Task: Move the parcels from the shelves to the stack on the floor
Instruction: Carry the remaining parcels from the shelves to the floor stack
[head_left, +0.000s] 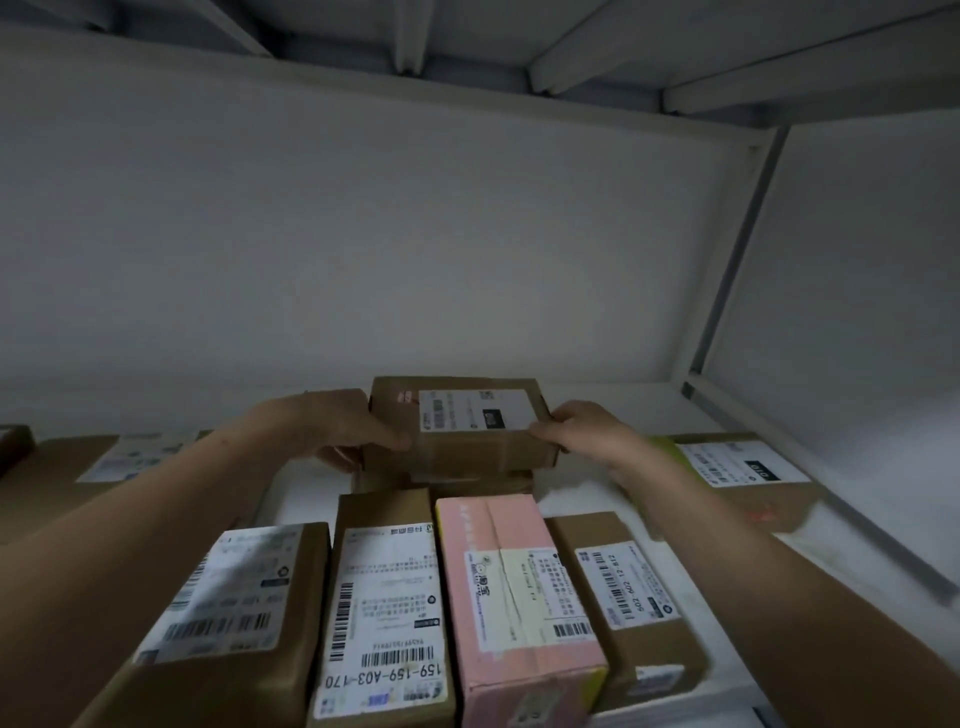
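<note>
A small brown cardboard parcel (457, 423) with a white label sits at the back middle of the white shelf (613, 410), on top of another flat brown parcel (447, 480). My left hand (343, 426) grips its left end, thumb on top. On the right end my right hand (576, 428) holds the corner. Both forearms reach in over a front row of parcels. The floor stack is out of view.
In front stand three brown labelled parcels (234, 613), (387, 608), (628, 597) and a pink one (514, 597). More brown parcels lie at left (67, 467) and right (748, 478). A shelf post (727, 260) rises at right, and the upper shelf (519, 47) hangs overhead.
</note>
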